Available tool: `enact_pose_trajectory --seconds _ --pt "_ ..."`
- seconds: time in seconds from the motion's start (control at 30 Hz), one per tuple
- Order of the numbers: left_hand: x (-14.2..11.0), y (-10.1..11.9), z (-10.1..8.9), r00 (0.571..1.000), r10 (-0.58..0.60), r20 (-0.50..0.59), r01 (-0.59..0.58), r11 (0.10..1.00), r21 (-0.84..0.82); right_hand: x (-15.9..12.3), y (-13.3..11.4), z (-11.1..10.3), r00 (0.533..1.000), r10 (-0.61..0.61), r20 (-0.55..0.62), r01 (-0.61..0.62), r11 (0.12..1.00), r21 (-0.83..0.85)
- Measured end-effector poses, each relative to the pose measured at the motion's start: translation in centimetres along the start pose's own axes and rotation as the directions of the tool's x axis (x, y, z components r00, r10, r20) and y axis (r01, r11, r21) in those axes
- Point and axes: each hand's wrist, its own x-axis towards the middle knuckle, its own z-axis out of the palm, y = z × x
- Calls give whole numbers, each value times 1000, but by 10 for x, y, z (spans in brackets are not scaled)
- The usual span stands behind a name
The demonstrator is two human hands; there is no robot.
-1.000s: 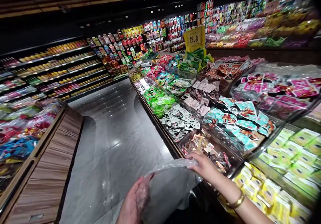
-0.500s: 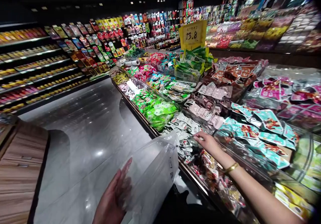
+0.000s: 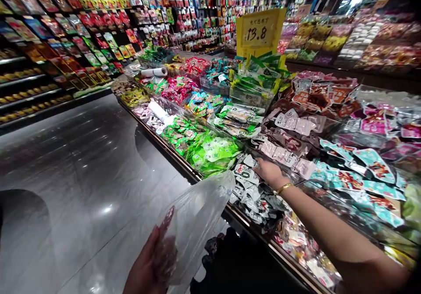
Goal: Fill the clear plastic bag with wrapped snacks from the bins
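Shifts right hand (image 3: 269, 173) farther forward over white packets (image 3: 246, 174) since half a second ago; bends fingers among them, tips hidden, grip impossible to tell. Holds clear plastic bag (image 3: 202, 210) in half-curled left hand (image 3: 149, 259). Lists green packets (image 3: 213, 153) left of right hand, gold bracelet (image 3: 284, 188) just behind.

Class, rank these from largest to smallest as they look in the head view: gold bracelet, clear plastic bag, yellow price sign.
1. Clear plastic bag, though it is nearer than the sign
2. Yellow price sign
3. Gold bracelet
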Motion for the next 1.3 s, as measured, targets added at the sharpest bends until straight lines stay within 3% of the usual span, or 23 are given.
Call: enact_pose_trajectory --seconds 0.17,0.27,0.37,0.4,0.47,0.5,0.57,0.63,0.7,0.77,0.87,1.03,1.13,1.23,1.3 --pt "18 -1 11 1000 10 8 -10 999 32 -3 1 -10 998 -59 7 59 989 -137" --pt "20 -5 19 995 13 95 -17 999 43 -14 16 -22 996 -86 11 87 979 -185" --pt "16 -8 29 986 31 166 -39 998 43 -29 32 -44 985 -109 -137 89 985 -148" --pt "15 -9 32 985 41 170 -49 998 47 -35 34 -53 953 -135 -271 121 990 -67" --pt "14 -13 38 985 43 167 -54 996 64 -50 23 -74 819 -242 -521 356 925 130" --pt "13 -15 40 985 36 169 -50 996 79 -60 11 -84 726 -315 -611 525 828 198" --pt "11 -21 46 982 9 189 -30 994 108 -81 -25 -97 560 -477 -678 788 559 258" --pt "7 -27 52 976 -24 215 -1 994 114 -98 -67 -99 431 -612 -663 898 360 252" --pt "2 -31 61 977 -38 211 23 997 72 -108 -100 -91 470 -705 -531 883 378 279" --pt "-3 -33 72 984 -43 171 41 999 12 -112 -117 -76 492 -751 -440 867 382 319" --pt "-3 -34 87 989 -46 140 56 996 -70 -112 -116 -55 504 -766 -398 850 358 387" --pt "10 -16 119 957 56 285 -32 996 -89 -93 -106 -48 566 -735 -373 810 413 416" --pt "6 7 156 917 152 368 -159 987 -11 -70 -107 -73 563 -750 -346 820 457 344" --pt "-5 27 194 842 243 482 -286 958 15 -49 -107 -120 539 -760 -363 840 513 176" --pt "-7 34 209 781 275 560 -322 947 -16 -36 -105 -151 554 -739 -382 813 580 55"
